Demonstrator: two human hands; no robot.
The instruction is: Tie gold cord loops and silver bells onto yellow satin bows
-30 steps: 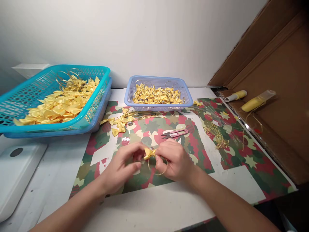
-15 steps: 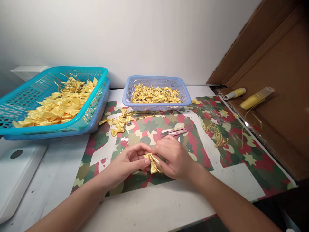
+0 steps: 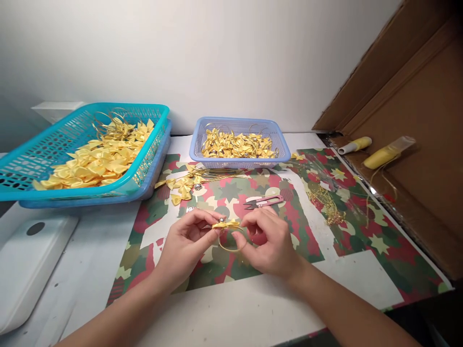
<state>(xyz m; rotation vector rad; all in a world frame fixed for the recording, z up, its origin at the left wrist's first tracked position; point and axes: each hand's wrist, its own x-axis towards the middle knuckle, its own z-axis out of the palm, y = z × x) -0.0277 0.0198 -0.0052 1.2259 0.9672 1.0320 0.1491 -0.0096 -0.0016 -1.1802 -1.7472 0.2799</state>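
My left hand pinches a yellow satin ribbon bow between thumb and fingers. A small silver bell sits at its upper side, and a loop of gold cord hangs below it. My right hand is at the bow's right end, fingers curled and the thumb apart from the index finger, beside the cord loop. Whether its fingertips touch the cord is hard to see. Just beyond this hand lie pink-handled thread snips. More bows with gold cords lie farther back on the patterned sheet.
A turquoise basket heaped with yellow bows stands at left, stacked in a blue one. Another blue basket at the back holds bows with cords. Cord scraps lie right, near two yellow thread spools by cardboard. A white device is at left.
The bow has been turned, so its bell now shows and the cord loop hangs open below. My right fingers have moved apart from their closed grip and shifted slightly right.
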